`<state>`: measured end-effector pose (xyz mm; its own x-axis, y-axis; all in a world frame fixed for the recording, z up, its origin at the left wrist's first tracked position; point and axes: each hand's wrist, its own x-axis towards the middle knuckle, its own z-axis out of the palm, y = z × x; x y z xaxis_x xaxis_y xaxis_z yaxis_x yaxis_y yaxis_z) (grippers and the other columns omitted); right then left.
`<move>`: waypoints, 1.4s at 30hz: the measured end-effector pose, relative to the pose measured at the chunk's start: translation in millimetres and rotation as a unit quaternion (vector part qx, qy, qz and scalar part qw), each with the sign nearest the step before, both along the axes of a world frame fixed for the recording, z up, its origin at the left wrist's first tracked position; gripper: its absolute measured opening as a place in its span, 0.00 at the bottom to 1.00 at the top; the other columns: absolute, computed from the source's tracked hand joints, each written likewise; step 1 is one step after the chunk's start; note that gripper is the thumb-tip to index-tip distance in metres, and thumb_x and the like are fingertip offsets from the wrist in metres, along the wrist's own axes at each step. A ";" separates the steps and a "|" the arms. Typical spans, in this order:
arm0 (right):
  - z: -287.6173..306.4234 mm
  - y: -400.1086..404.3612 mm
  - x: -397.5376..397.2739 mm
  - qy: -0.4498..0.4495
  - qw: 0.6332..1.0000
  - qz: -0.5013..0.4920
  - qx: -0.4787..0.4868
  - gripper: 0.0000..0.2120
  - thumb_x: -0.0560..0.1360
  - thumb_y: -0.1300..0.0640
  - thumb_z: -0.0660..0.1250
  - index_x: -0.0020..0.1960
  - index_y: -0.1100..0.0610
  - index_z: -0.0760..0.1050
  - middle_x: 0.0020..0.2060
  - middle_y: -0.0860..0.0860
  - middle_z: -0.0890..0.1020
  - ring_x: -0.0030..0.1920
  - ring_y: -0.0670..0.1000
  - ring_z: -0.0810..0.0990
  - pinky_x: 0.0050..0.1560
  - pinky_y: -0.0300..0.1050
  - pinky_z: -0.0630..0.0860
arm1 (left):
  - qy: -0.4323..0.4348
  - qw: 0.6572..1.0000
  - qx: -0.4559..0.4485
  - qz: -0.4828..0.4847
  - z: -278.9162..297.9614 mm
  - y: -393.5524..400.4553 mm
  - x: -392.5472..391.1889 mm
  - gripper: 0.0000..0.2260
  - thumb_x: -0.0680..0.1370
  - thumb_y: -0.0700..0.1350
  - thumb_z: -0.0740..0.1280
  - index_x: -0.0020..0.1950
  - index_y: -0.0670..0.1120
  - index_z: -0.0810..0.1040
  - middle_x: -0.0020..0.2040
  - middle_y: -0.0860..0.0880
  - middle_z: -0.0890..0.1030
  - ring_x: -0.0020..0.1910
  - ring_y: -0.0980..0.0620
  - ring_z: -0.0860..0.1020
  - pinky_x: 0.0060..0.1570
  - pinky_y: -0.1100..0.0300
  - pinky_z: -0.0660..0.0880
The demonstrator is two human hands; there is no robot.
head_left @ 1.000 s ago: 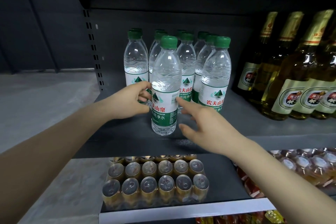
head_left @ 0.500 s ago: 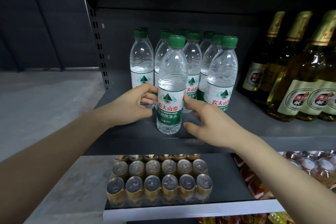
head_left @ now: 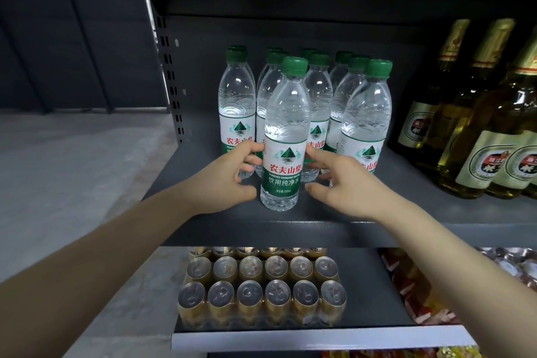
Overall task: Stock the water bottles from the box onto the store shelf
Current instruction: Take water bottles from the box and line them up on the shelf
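Note:
A clear water bottle (head_left: 284, 136) with a green cap and a white-and-green label stands upright near the front of the dark shelf (head_left: 436, 212). My left hand (head_left: 229, 180) curls around its left side, fingers and thumb on the label. My right hand (head_left: 345, 186) is spread beside its right side, with fingertips touching the label and the thumb just off it. Several matching water bottles (head_left: 366, 119) stand in rows right behind it. The box is out of view.
Tall yellow-green glass bottles (head_left: 494, 131) fill the same shelf to the right. On the shelf below sits a shrink-wrapped pack of gold cans (head_left: 261, 291), with red snack packets (head_left: 418, 296) beside it. The slotted shelf upright (head_left: 171, 81) bounds the left side.
The front bottle has been turned so its label faces me. My right hand has closed in on its right side, while my left hand stays on its left side.

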<state>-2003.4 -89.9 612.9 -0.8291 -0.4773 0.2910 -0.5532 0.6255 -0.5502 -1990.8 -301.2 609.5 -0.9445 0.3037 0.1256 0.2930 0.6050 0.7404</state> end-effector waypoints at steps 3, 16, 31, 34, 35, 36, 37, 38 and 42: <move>0.9 1.3 -1.3 0.011 1.000 0.004 0.012 0.27 0.72 0.61 0.65 0.69 0.49 0.65 0.62 0.44 0.76 0.60 0.46 0.75 0.59 0.40 0.72 | 0.008 1.000 0.010 0.007 -2.2 0.1 -0.4 0.28 0.74 0.33 0.65 0.70 0.51 0.61 0.59 0.52 0.70 0.60 0.56 0.70 0.48 0.73 0.68; 14.2 17.1 6.7 0.058 0.983 -0.018 0.176 0.14 0.73 0.55 0.66 0.59 0.51 0.75 0.45 0.47 0.80 0.42 0.47 0.75 0.46 0.40 0.72 | 0.047 0.995 -0.038 0.083 -0.6 9.9 -6.7 0.24 0.72 0.45 0.72 0.64 0.48 0.67 0.49 0.54 0.73 0.53 0.54 0.73 0.53 0.62 0.68; 0.9 29.1 20.7 0.034 0.952 0.046 0.301 0.12 0.74 0.49 0.63 0.57 0.49 0.74 0.43 0.47 0.82 0.38 0.44 0.72 0.44 0.43 0.75 | 0.044 0.989 -0.077 0.120 -9.8 26.5 -14.3 0.22 0.68 0.48 0.76 0.53 0.50 0.66 0.42 0.52 0.77 0.44 0.50 0.79 0.51 0.50 0.77; -0.2 31.3 20.2 0.031 0.952 0.046 0.301 0.12 0.74 0.50 0.63 0.57 0.48 0.74 0.43 0.47 0.82 0.38 0.44 0.72 0.45 0.43 0.75 | 0.043 0.990 -0.063 0.119 -11.3 28.4 -13.7 0.23 0.68 0.47 0.76 0.55 0.49 0.66 0.41 0.55 0.75 0.43 0.52 0.79 0.51 0.50 0.76; -0.6 32.1 20.1 0.031 0.952 0.047 0.300 0.12 0.74 0.50 0.63 0.57 0.48 0.74 0.43 0.46 0.82 0.38 0.44 0.72 0.45 0.43 0.75 | 0.042 0.990 -0.059 0.119 -11.8 29.5 -14.3 0.22 0.68 0.47 0.76 0.55 0.48 0.66 0.41 0.55 0.76 0.43 0.52 0.79 0.52 0.50 0.76; -1.0 32.9 19.9 0.031 0.953 0.046 0.298 0.12 0.74 0.50 0.63 0.57 0.48 0.74 0.43 0.46 0.82 0.38 0.44 0.71 0.45 0.43 0.75 | 0.043 0.990 -0.055 0.120 -12.2 30.8 -14.7 0.22 0.68 0.47 0.76 0.55 0.48 0.67 0.41 0.54 0.76 0.43 0.52 0.79 0.52 0.50 0.77; -1.4 33.7 19.7 0.032 0.954 0.046 0.296 0.12 0.74 0.50 0.63 0.57 0.48 0.74 0.43 0.46 0.82 0.38 0.44 0.71 0.45 0.43 0.75 | 0.043 0.990 -0.051 0.121 -12.9 32.2 -15.6 0.22 0.68 0.47 0.76 0.55 0.47 0.67 0.41 0.53 0.77 0.43 0.52 0.79 0.52 0.50 0.77; -1.9 34.7 19.5 0.032 0.954 0.046 0.294 0.12 0.74 0.50 0.63 0.57 0.48 0.74 0.43 0.46 0.82 0.38 0.44 0.71 0.45 0.42 0.75 | 0.044 0.990 -0.045 0.123 -13.5 34.0 -16.3 0.23 0.68 0.47 0.75 0.56 0.47 0.67 0.42 0.52 0.77 0.43 0.51 0.79 0.51 0.50 0.77; -2.4 39.5 20.4 0.032 0.955 0.045 0.292 0.12 0.74 0.50 0.63 0.56 0.48 0.74 0.44 0.46 0.82 0.38 0.43 0.71 0.44 0.41 0.73 | 0.047 0.990 -0.028 0.130 -17.2 42.4 -19.8 0.24 0.69 0.46 0.75 0.60 0.45 0.68 0.42 0.52 0.76 0.41 0.53 0.78 0.47 0.56 0.76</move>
